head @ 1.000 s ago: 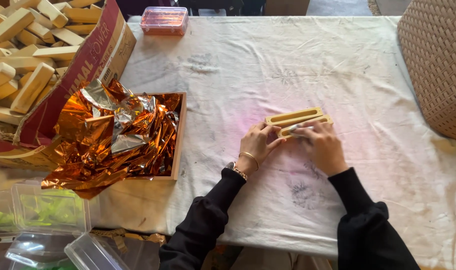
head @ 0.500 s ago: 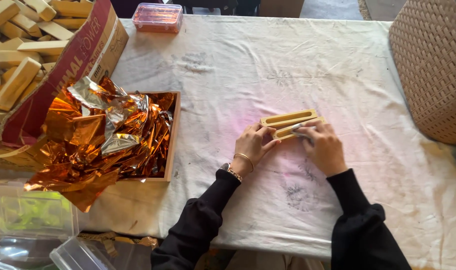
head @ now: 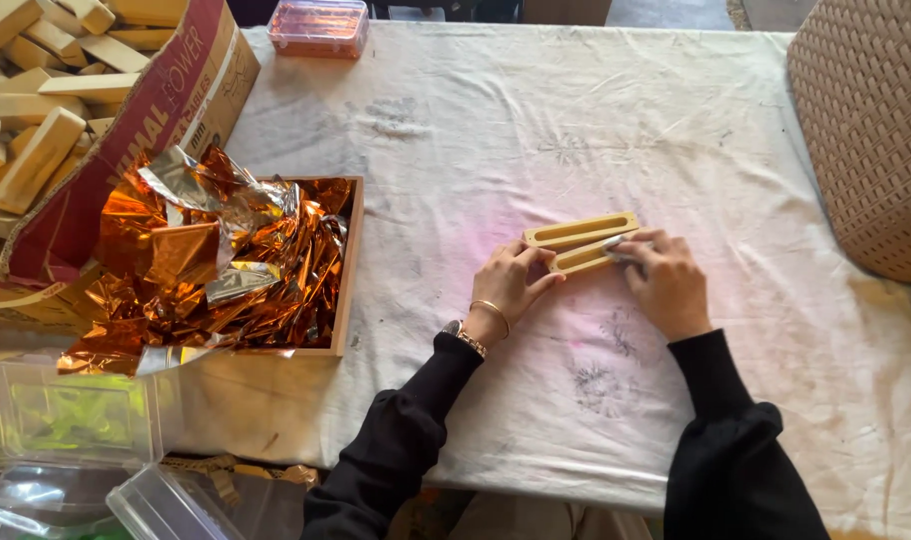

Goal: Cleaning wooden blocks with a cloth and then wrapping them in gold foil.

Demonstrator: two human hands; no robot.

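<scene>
While both hands, left hand (head: 511, 285) and right hand (head: 668, 283), apparently pinch slotted wooden blocks (head: 582, 241).

Two black long sleeves, loose knit-like fabric, bunched at the elbows — cuffs end at the wrists. Left hand (head: 511, 285) bare, with a thin gold bangle at the wrist and a watch with a dark, gold-edged case just behind it. Right hand (head: 668, 283) bare — no jewellery visible.

Both hands (head: 586, 285) on wooden holder (head: 581, 243)
</scene>
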